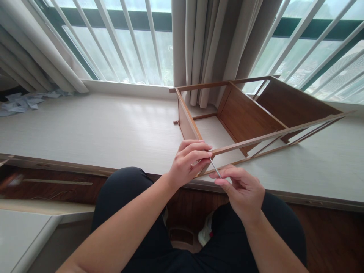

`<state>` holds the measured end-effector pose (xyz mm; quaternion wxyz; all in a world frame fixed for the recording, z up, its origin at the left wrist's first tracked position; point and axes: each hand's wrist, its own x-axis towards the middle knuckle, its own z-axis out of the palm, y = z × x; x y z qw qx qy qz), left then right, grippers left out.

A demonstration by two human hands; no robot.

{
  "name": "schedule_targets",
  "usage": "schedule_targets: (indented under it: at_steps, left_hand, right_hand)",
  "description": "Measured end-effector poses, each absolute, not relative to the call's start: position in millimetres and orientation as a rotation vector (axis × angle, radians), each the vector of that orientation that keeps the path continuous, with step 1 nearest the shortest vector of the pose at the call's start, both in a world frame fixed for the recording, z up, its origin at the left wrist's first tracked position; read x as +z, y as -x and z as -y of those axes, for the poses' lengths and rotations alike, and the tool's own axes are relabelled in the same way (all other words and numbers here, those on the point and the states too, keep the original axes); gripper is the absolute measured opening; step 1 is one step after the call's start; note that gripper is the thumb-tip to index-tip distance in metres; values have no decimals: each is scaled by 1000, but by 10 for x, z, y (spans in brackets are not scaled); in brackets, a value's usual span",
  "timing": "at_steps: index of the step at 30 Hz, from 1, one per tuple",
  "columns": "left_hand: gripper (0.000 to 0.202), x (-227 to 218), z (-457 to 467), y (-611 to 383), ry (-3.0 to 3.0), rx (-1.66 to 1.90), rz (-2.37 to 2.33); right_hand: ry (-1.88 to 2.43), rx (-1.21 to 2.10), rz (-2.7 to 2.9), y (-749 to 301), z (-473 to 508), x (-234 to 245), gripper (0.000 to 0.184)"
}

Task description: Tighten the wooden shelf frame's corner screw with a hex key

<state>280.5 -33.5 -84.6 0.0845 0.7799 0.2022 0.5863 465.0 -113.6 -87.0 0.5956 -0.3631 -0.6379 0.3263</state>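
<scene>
**Rod at the near frame corner**

Nearest us, at 5 o'clock of centre, our right hand [244, 189] pinches a thin metal rod [215, 168], fingers closed on it. At its 11 o'clock, our left hand [189, 159] curls shut over the near corner of the frame [247, 117]. The frame lies sideways on the ledge [99, 129], running toward 2 o'clock. We judge its panels joined, with this corner unfinished.

The left hand [187, 161] hides the near corner of the frame [247, 117] and one tip of the rod [215, 168], the right hand [244, 189] its other end.
</scene>
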Motion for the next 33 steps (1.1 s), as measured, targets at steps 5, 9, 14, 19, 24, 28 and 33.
schedule_targets:
  at_steps: [5,9,14,19,24,28,33]
  left_hand:
    - [25,-844,331,-2810,-2330,1743,-606]
    - [25,-837,331,-2813,-2331,1757,-591]
    - [20,-830,341,-2805,-2343,1726,-636]
    - [19,-832,344,-2806,-2330,1738,-624]
    - [17,-825,350,-2805,-2325,1715,-651]
    - [18,-819,357,-2803,-2331,1715,-648]
    - [19,-836,346,-2803,-2325,1721,-636]
  right_hand:
    - [947,747,1505,-4653,1148,-844,7]
    - [1000,932,1387,-4603,1190,-867,16]
    - [933,1241,1151,-4506,1204,-898,25]
    - [836,1357,1038,-4446,1181,-827,26]
    - [838,1375,995,-4429,1182,-788,24]
    - [858,1347,999,-4430,1195,-810,24]
    - [901,1306,1039,-4449,1226,-863,23]
